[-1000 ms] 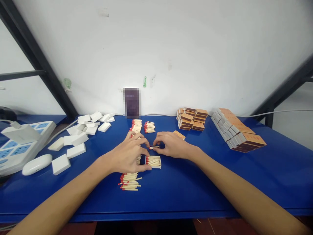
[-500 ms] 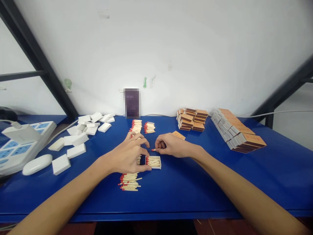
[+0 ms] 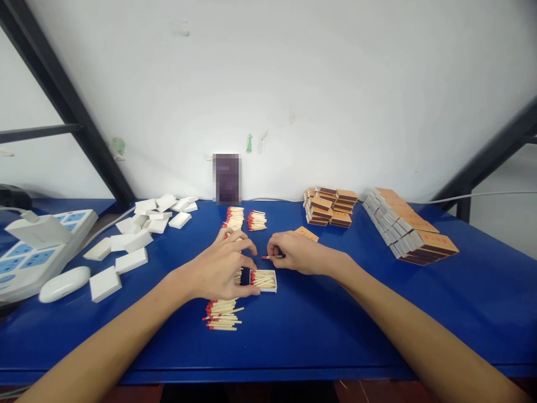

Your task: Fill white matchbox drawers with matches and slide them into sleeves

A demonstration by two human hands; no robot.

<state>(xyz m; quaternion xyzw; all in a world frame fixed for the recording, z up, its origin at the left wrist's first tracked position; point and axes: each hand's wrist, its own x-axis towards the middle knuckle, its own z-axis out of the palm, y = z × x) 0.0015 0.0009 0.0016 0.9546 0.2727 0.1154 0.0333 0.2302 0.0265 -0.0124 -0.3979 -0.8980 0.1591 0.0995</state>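
Left hand (image 3: 222,268), spread at white rectangular cardboard tray (image 3: 269,290), left end. Right hand (image 3: 298,252), tray's far side: pinching red-tipped wooden matches (image 3: 265,258).

Power strip (image 3: 38,258): bore a white charger (image 3: 39,231).
White oval object (image 3: 64,284): lay beside it.
Pixelated purple panel (image 3: 227,179): stood against the wall (image 3: 335,101).
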